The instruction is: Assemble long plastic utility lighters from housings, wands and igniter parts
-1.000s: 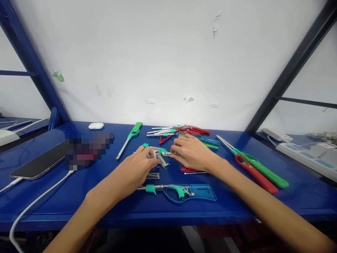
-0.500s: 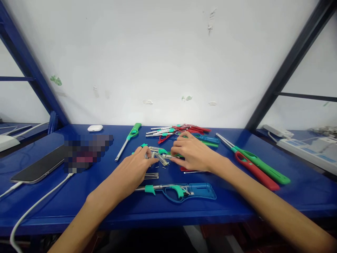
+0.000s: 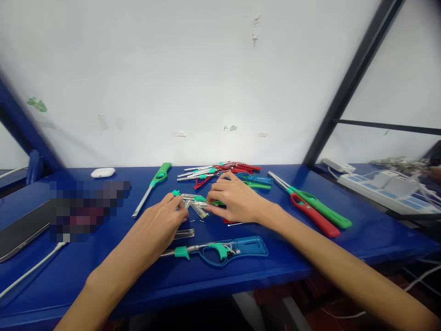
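Note:
My left hand and my right hand rest on the blue table, fingers curled over a small cluster of lighter parts: clear tubes, thin metal rods and green caps. My left fingertips pinch at the parts near a green cap. My right fingertips press on the same cluster from the right. An open blue lighter half with green trigger lies nearer the table's front edge, just below my hands. A clear tube lies beside my left hand.
A pile of red, green and blue lighter shells lies behind my hands. A green long lighter lies to the left, a red and a green one to the right. White earbud case, a tablet with a cable, power strips.
The camera has swung to the right, so everything shifted left in view. Both hands stay on the parts cluster with only small finger movements.

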Available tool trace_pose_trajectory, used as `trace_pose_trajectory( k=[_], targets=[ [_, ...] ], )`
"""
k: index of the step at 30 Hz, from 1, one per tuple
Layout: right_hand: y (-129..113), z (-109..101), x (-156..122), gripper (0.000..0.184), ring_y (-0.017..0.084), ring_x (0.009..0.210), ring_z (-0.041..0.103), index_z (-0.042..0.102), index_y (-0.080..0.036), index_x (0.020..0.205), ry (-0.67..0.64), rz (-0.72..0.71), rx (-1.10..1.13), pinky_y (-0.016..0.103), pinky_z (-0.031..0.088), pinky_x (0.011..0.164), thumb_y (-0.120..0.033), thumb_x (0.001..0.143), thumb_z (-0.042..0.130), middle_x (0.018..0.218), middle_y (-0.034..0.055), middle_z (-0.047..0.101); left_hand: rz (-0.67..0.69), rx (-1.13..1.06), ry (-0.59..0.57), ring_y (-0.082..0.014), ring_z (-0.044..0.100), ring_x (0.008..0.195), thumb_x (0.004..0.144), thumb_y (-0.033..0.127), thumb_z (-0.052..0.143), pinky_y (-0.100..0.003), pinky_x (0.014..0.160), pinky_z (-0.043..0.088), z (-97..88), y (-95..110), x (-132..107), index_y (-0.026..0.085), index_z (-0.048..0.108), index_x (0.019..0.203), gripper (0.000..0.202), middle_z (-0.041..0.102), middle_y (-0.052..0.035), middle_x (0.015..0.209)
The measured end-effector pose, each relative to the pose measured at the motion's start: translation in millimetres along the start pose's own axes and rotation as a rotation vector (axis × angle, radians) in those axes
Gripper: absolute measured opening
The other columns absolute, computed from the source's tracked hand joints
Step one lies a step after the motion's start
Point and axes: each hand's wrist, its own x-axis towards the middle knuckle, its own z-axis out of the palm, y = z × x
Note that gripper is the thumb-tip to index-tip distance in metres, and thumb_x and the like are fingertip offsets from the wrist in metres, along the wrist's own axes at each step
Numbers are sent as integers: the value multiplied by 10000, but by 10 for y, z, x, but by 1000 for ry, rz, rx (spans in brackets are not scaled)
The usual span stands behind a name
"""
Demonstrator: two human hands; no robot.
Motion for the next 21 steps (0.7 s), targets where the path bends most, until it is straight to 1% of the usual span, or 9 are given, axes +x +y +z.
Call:
trace_pose_trajectory(
  k=[2,6,8,10,12,13,16,18,21],
  targets=[
    [1,18,4,325,223,899,641,762,-178,1004,-4,-5,-3,413,338,1009,-400,1085,539,938,69,785,4,19,26,-255,574,957,1017,57,449,-301,655,465,41,-16,7,194,715,950,307,654,-102,1027],
    [4,14,9,338,222,959,649,749,-170,1034,3,-9,-6,404,323,1006,-401,1098,510,1016,82,792,3,43,61,-248,589,872,1022,92,425,-302,603,429,120,-54,29,183,684,897,302,648,-99,942],
    [0,-7,13,334,217,958,653,742,-166,1030,11,-7,-6,396,322,1003,-397,1099,512,1032,84,795,5,52,76,-265,608,884,1043,145,391,-315,603,434,115,-59,32,181,677,912,317,651,-107,941],
    [-4,-29,19,325,211,924,655,734,-168,1033,20,-4,-8,392,318,1018,-400,1101,517,999,69,802,-6,38,118,-279,634,898,1059,221,368,-324,596,437,72,-52,29,188,669,941,325,665,-109,953],
    [-4,-43,26,317,203,891,657,725,-172,1068,29,-2,-10,389,312,1043,-403,1109,512,965,51,807,-66,-27,189,-256,664,848,1053,294,382,-314,585,440,5,-42,22,212,657,972,298,695,-79,955],
    [-2,-46,30,317,200,889,662,720,-175,1094,33,-5,-11,385,308,1055,-406,1115,504,962,46,810,-107,-78,218,-230,669,772,1041,324,405,-303,576,443,-31,-41,19,228,652,973,274,709,-48,919],
    [8,-43,40,326,194,932,682,699,-185,1162,47,-16,-15,376,308,1068,-415,1131,470,1002,47,818,-189,-244,279,-153,588,503,982,419,515,-272,513,438,-131,-49,11,266,662,916,222,690,47,710],
    [15,-33,39,327,194,961,686,692,-187,1177,66,-23,-19,372,318,1062,-411,1136,457,1032,52,817,-234,-342,325,-141,598,470,942,460,580,-257,498,462,-184,-47,9,282,681,890,211,704,69,686],
    [25,-11,26,327,187,962,680,676,-174,1249,119,-31,-17,357,346,1034,-381,1142,447,1072,59,814,-346,-522,396,-167,703,567,906,503,668,-230,513,527,-245,-1,15,298,721,918,212,751,66,725]
  ],
)
